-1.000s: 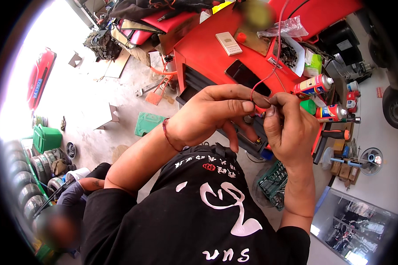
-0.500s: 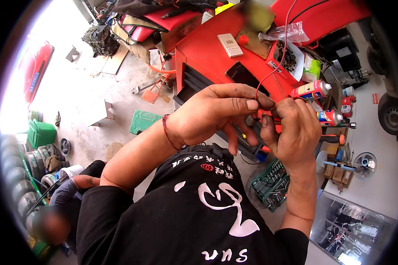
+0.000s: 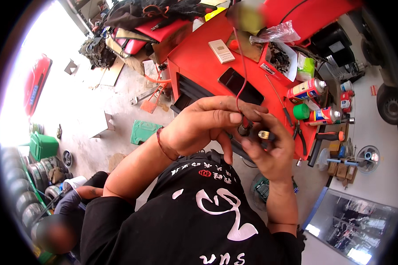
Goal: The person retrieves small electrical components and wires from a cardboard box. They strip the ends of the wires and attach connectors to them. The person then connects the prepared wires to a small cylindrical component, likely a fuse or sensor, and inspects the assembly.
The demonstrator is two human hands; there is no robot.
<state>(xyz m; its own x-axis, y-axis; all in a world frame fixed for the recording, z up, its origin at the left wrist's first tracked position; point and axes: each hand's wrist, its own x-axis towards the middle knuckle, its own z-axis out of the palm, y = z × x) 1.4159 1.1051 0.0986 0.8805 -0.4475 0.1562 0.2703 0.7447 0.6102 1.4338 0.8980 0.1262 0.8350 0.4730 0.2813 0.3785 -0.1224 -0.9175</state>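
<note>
Far left, a green bin (image 3: 43,146) is standing on the floor, a co-worker (image 3: 70,203) is crouching or sitting low nearer the lower edge of view, and a flat green panel (image 3: 145,131) is lying farther right on the floor. Left hand (image 3: 199,121): reaching in palm down, thumb and forefinger closing on a thin red cord (image 3: 243,66), the other fingers hanging loosely curled. On the red bench (image 3: 194,53), a white pack (image 3: 221,51) is lying toward the left edge. The cord is running down past it to the left hand, a dark fitting (image 3: 245,128) hanging just below the pinch, between the two hands and before the bench's front edge. A black phone (image 3: 241,85) is lying near that edge. Right hand (image 3: 276,152): curling its fingers around a brass-coloured piece (image 3: 264,134); cannot tell which are bearing on it; forefinger coming close to the left fingertips, contact unclear. Farther right, a box of small dark parts (image 3: 281,59) is sitting well back from the front edge, pliers (image 3: 301,139) are lying near the front right corner, and a green cap (image 3: 301,111) and two spray cans (image 3: 307,89) are lining the right edge.
</note>
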